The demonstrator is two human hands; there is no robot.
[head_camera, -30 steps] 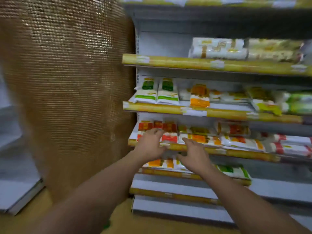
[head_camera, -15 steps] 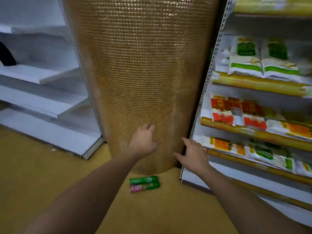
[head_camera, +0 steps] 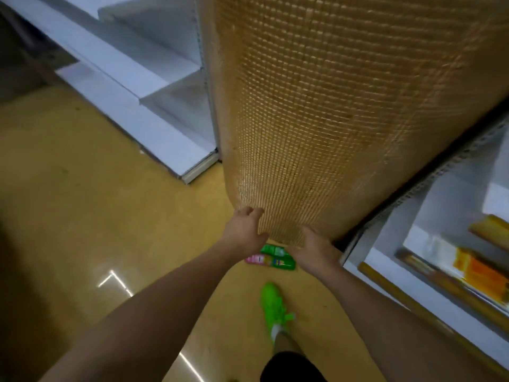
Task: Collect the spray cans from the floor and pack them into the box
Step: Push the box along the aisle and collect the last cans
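Observation:
Two spray cans lie side by side on the yellow floor at the foot of a gold-tiled pillar: a green can (head_camera: 275, 250) and a pink-and-green can (head_camera: 268, 261). My left hand (head_camera: 245, 232) hovers just above and left of them with loosely bent fingers, holding nothing. Just right of the cans is my right hand (head_camera: 312, 248), fingers relaxed and empty. Both hands partly hide the cans. No box is in view.
The gold-tiled pillar (head_camera: 316, 119) rises right behind the cans. White bare shelving (head_camera: 143, 86) runs at the left. A shelf unit with packets (head_camera: 451, 266) stands at the right. My foot in a bright green shoe (head_camera: 274, 304) is planted on the floor below the cans.
The view has swung from the stocked shelves down to the floor. Both hands have dropped towards the two cans, which now lie directly between them.

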